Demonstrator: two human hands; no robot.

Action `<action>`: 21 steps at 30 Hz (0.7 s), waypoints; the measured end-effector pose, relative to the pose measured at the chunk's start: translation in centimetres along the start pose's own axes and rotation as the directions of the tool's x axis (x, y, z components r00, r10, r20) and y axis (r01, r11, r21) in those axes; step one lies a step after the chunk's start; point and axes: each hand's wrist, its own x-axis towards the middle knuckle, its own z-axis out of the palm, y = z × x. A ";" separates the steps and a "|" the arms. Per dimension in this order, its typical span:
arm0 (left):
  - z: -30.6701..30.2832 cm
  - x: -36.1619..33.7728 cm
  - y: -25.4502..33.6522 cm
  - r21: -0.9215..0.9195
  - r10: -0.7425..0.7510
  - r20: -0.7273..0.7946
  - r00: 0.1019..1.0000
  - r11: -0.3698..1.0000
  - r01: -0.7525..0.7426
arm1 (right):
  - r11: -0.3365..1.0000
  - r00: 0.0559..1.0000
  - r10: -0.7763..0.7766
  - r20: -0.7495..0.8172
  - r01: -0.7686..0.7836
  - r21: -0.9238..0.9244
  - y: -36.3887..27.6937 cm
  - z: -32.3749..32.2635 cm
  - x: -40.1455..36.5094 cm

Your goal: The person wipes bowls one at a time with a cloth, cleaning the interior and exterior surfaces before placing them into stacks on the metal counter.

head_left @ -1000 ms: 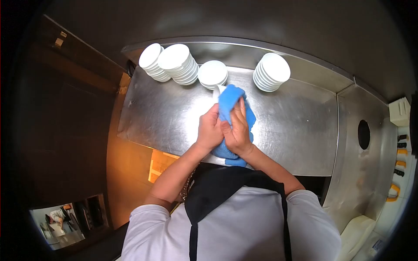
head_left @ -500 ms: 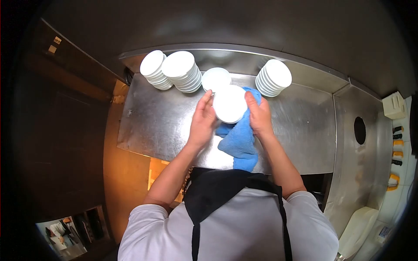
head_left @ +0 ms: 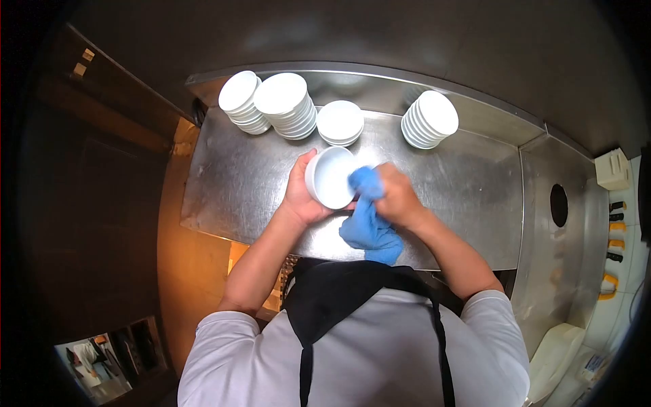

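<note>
My left hand [head_left: 304, 193] grips a white bowl [head_left: 332, 175] by its side, thumb near the rim and fingers under it. The bowl is tilted, with its open inside showing. Just right of its rim, my right hand [head_left: 398, 193] is closed on a blue cloth [head_left: 371, 234], partly blurred by motion. One end of the cloth bunches up beside the bowl; the rest hangs down to the counter's front edge. Behind the bowl stands a short stack of white bowls [head_left: 340, 122], upside down.
Two taller bowl stacks, a middle one [head_left: 283, 98] and a far left one [head_left: 239, 95], stand along the back of the steel counter [head_left: 468, 203]. Another bowl stack [head_left: 434, 115] is at the back right. Knives with yellow and black handles [head_left: 616, 227] hang at the far right.
The bowl has turned from base-up to showing its inside and moved slightly left and down in my left hand. My right hand has come off the bowl with the cloth.
</note>
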 end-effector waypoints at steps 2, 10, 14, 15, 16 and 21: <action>0.1 0.2 0.0 -0.016 -0.020 -0.134 0.991 1.000 0.018 | 0.912 0.895 0.393 -0.209 -0.352 0.210 -1.0 -0.4 0.2; 1.0 0.9 -1.1 0.164 0.004 -0.241 0.971 0.986 0.037 | 0.906 0.891 -0.184 0.415 0.317 -0.279 -0.7 1.6 1.0; -0.4 1.4 -1.8 0.525 0.404 -0.293 0.866 0.825 -0.207 | 0.996 0.993 0.042 0.114 -0.032 -0.088 -1.5 6.4 -0.6; -0.5 1.2 -1.8 0.597 0.455 -0.242 0.857 0.766 -0.238 | 0.936 0.953 0.235 0.193 -0.275 0.221 -2.4 6.0 -0.4; -0.6 0.8 -1.6 0.664 0.498 -0.186 0.847 0.699 -0.265 | 0.726 0.867 0.380 0.323 -0.496 0.476 -3.8 5.0 0.2; 0.1 0.3 -0.3 0.261 0.159 -0.242 0.957 0.961 -0.094 | 0.991 0.995 0.007 0.102 0.007 -0.134 -3.8 5.4 0.3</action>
